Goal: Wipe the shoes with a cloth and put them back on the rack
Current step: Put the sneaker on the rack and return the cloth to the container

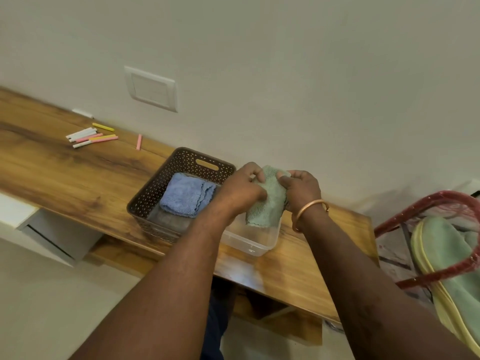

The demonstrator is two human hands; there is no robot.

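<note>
Fingers [257, 174] of left hand [240, 189] and right hand [302, 189] grip green cloth [265, 207], partly hiding clear tub [259, 244].

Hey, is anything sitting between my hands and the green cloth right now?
Nothing visible does. The left hand and the right hand both grip the green cloth directly, holding it just above the clear plastic tub on the wooden shelf.

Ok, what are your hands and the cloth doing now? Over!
Left hand, right hand both grip green cloth over clear tub. Blue cloth in brown basket, out of the way.
</note>
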